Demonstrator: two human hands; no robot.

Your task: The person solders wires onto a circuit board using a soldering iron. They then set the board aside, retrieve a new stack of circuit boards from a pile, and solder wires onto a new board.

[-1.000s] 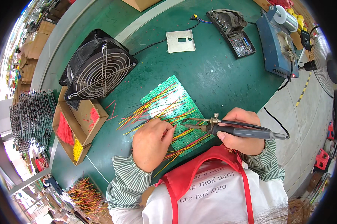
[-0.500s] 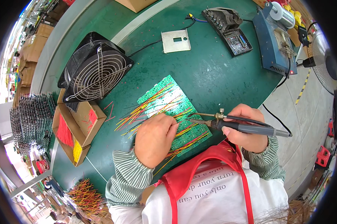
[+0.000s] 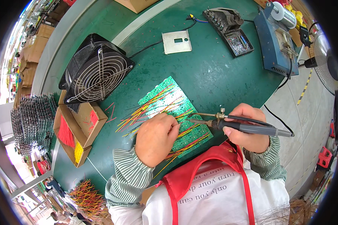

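Right hand (image 3: 253, 141), right of centre, is wrapped around a grey soldering iron (image 3: 251, 128); left hand (image 3: 154, 138), at centre, rests its bunched fingertips over the circuit board, and whether they are clamped on a wire I cannot tell; beneath both, the green table (image 3: 221, 88) spans the middle of the frame; a black fan with a wire guard (image 3: 97, 77) stands at upper left; a blue machine (image 3: 269, 47) is at upper right; the green circuit board (image 3: 181, 95) lies at the centre, the iron's tip over it, contact unclear; a cardboard tray (image 3: 80, 131) sits left, just below the fan; a pale metal plate (image 3: 181, 47) lies at upper centre; red, yellow and black wires (image 3: 143, 108) fan leftward across the board.
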